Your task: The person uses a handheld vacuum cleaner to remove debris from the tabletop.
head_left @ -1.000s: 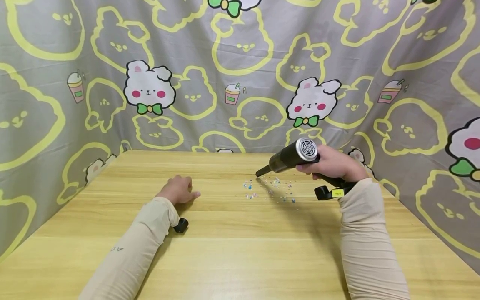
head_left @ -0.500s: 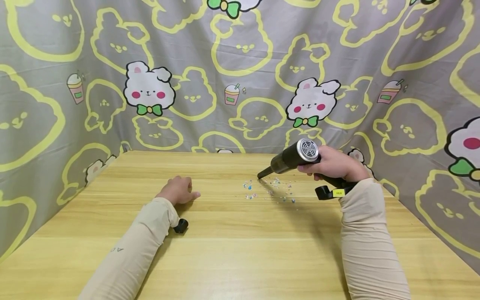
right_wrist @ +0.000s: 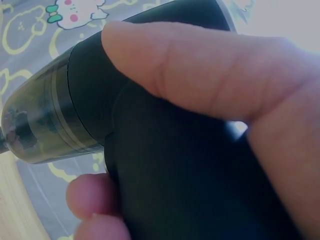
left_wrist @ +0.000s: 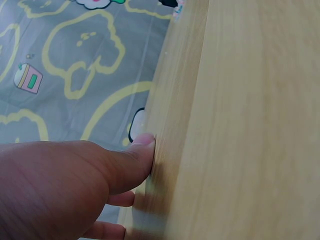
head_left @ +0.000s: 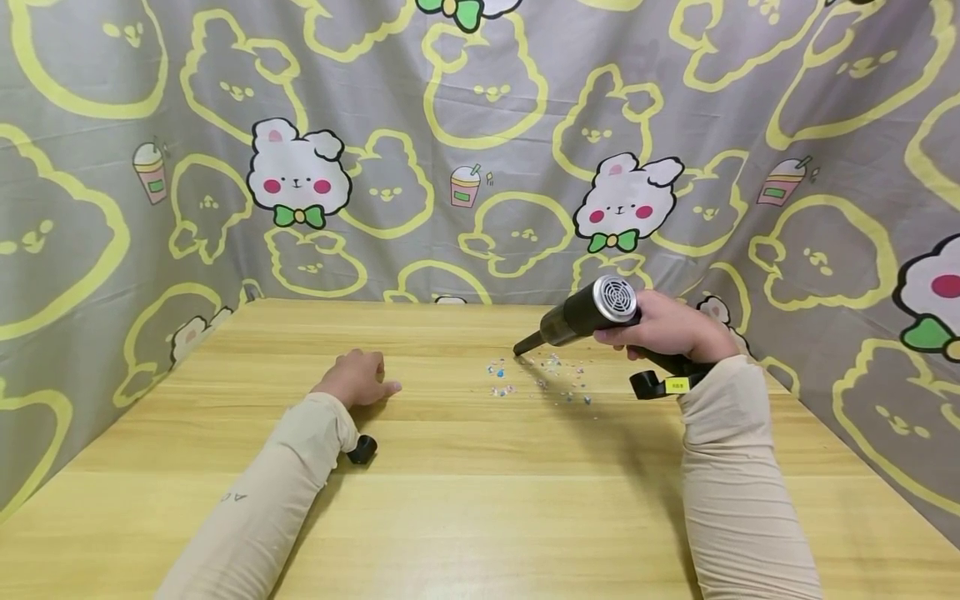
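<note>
My right hand [head_left: 663,325] grips the black handle of a handheld vacuum cleaner [head_left: 577,317], which has a silver vent at its rear end. In the right wrist view, the thumb [right_wrist: 165,65] lies along the body above the grip, and a clear dust cup [right_wrist: 42,112] shows ahead of it. The narrow nozzle [head_left: 528,343] slants down to the left, its tip close over the tabletop at the back of some scattered blue, white and pinkish bits [head_left: 501,373]. Left of these, my left hand [head_left: 356,379] rests its fingertips on the table, loosely bent and holding nothing.
The wooden table [head_left: 420,517] reaches back to a grey curtain [head_left: 420,108] printed with yellow outlines and white rabbits, which also hangs along both sides. Small black camera mounts [head_left: 363,450] sit at both wrists.
The nozzle tip dips slightly toward me at half a second ago, then shifts slightly back. The left hand stays in place, and the scattered bits look much the same.
</note>
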Demonstrator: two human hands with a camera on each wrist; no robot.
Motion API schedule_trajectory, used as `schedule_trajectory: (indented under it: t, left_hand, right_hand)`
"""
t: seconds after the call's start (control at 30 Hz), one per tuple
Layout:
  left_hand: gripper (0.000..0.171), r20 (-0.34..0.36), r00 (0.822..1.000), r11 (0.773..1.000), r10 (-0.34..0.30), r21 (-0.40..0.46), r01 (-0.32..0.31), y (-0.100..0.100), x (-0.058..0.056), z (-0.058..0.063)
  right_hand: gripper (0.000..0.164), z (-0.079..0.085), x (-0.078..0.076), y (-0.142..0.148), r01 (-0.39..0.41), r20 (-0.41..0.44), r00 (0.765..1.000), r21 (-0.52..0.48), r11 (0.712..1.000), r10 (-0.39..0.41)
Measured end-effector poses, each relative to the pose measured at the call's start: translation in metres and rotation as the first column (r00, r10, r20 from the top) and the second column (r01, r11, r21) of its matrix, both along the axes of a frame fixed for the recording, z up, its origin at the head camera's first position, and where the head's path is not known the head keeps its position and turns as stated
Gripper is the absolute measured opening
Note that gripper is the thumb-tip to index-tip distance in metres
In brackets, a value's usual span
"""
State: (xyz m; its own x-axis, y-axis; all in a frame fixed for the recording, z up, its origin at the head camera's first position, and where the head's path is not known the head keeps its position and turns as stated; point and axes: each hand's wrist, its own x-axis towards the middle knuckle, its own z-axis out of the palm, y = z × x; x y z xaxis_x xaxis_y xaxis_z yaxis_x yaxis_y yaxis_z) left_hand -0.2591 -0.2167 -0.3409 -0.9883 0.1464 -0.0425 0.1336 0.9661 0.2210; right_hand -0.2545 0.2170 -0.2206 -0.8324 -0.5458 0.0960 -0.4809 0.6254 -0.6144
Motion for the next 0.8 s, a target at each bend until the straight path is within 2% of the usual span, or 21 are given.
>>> schedule_trajectory:
  t: [0.8]
  left_hand:
    - [0.047, 0.003, 1.000, 1.000, 0.004, 0.005, -0.004, 0.0009, 0.0008, -0.0003]
  right_hand:
    - [0.028, 0.0001, -0.0002, -0.0009, -0.017, -0.002, 1.000, 0.014, 1.000, 0.017]
